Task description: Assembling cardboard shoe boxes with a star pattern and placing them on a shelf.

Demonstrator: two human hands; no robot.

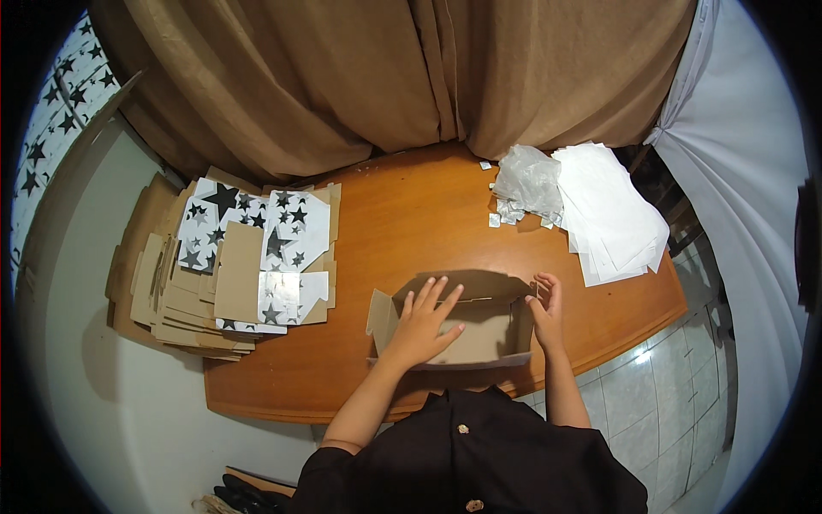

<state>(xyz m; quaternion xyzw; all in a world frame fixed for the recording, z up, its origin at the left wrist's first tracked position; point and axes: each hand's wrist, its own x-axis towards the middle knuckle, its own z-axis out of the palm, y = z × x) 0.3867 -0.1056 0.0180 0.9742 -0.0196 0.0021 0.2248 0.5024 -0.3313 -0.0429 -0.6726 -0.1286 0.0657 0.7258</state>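
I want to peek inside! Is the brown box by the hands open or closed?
Open. The cardboard box has its top uncovered, a flap sticks out on its left, and the left hand lies flat inside it.

Flat star-printed cartons (231,257), white paper stack (612,214), crumpled plastic (527,182).

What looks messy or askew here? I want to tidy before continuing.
The stack of flat cardboard blanks at the table's left is fanned out unevenly and overhangs the table edge. Small scraps lie loose beside the crumpled plastic bag.
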